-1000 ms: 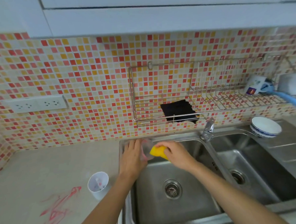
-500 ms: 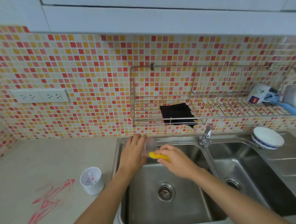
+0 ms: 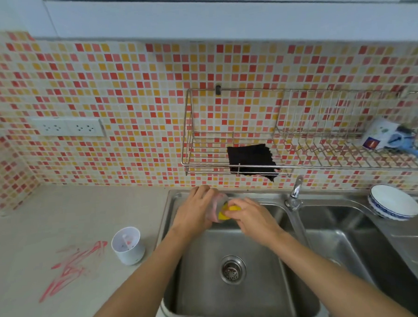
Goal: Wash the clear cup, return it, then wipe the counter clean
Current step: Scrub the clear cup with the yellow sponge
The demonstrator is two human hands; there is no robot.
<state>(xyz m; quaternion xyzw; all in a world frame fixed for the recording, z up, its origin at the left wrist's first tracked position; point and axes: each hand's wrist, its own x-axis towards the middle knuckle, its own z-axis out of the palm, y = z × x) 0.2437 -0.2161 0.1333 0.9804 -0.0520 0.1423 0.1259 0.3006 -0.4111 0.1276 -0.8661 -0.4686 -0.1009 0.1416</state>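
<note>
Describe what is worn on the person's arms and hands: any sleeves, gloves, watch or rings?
Both forearms are bare for as far as the head view shows; no sleeve edge enters the picture. The left hand and the right hand wear no gloves. No watch, band or bracelet shows on either wrist. No ring is visible, though the fingers are partly hidden and slightly blurred, so a thin one cannot be ruled out.

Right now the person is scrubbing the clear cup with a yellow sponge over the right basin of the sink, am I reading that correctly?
Not quite: it is the left basin, not the right one. The head view shows the left hand holding the clear cup while the right hand works the yellow sponge on it, left of the faucet.
</note>
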